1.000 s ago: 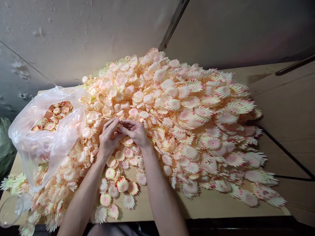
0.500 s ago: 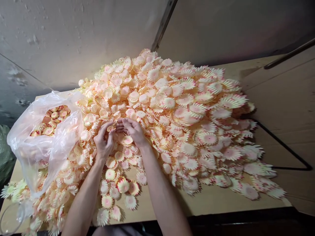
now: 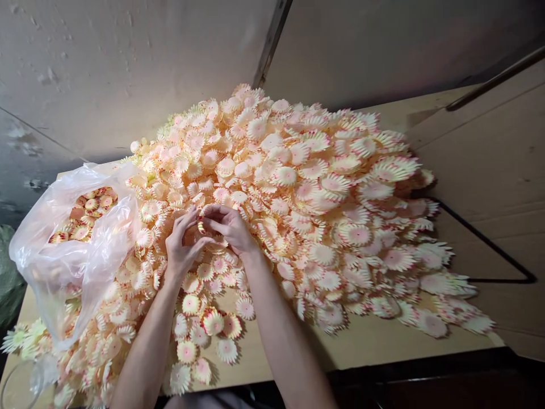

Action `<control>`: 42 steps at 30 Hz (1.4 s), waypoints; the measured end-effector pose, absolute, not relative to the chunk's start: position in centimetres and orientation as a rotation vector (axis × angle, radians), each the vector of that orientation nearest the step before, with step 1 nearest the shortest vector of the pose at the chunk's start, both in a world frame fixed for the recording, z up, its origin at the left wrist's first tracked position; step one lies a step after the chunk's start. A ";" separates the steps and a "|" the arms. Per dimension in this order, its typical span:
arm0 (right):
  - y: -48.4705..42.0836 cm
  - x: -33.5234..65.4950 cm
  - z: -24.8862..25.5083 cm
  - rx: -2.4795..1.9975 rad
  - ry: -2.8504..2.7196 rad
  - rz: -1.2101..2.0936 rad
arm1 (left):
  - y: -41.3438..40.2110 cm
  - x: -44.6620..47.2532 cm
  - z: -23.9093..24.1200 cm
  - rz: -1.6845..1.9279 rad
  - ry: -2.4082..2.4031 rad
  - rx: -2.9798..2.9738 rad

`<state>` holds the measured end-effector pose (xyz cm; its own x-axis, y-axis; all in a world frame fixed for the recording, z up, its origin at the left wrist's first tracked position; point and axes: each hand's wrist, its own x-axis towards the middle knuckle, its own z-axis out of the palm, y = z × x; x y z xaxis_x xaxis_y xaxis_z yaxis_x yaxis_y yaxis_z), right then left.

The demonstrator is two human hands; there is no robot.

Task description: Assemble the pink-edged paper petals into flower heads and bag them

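A big heap of cream and pink artificial flower heads (image 3: 298, 193) covers a wooden table (image 3: 374, 346). Both my hands meet over the heap's near left part. My left hand (image 3: 182, 245) has its fingers curled and pinches a small flower head (image 3: 200, 224) together with my right hand (image 3: 230, 226), whose fingers close on the same piece. Loose flower heads (image 3: 213, 321) lie between my forearms near the table's front edge.
A clear plastic bag (image 3: 72, 250) with darker flower heads inside stands at the left. A glass rim (image 3: 17, 386) shows at the bottom left corner. Grey walls rise behind the table. A black cable (image 3: 481, 236) runs across cardboard on the right.
My fingers have shifted slightly while working the small flower head between both hands. The view has drifted a little; the heap has not moved.
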<state>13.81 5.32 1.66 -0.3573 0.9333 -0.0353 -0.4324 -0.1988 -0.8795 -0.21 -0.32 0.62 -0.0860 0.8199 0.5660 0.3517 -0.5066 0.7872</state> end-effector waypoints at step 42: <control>5.1 14.0 2.0 -0.714 -1.000 1.781 | -0.1 -0.7 0.3 1.580 1.352 1.850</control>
